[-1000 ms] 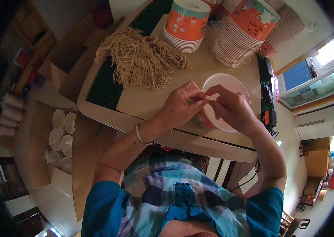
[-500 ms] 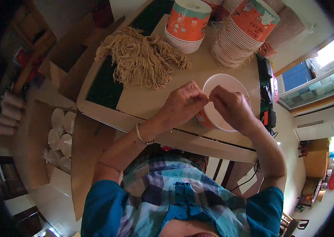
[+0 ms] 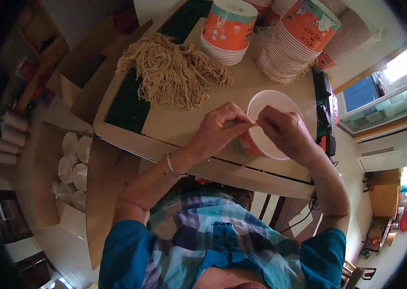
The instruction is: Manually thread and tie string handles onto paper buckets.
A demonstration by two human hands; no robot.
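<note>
While both hands [image 3: 217,130] [image 3: 287,134] pinch an indistinct item [image 3: 255,124] at an open tub [image 3: 264,143], stacked tubs [image 3: 287,55] stand nested; a carton [image 3: 44,188] holds pale bundles [image 3: 65,168].

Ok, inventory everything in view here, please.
Open bucket: one, white inside, table front.
Cord bundle: one, tan, table left.
Bucket stacks: several, orange-teal, table back.
Table: one, tan and green, centre.
Devices: several, black, table's right edge.
Cardboard boxes: several, brown, left.
Round pieces: about six, pale, in box.
Rolls: about four, pale, far left.
Wall unit: one, white, right.
Shirt: one, blue plaid, below.
Left grip: one, bare, near bucket.
Right grip: one, bare, over bucket.
</note>
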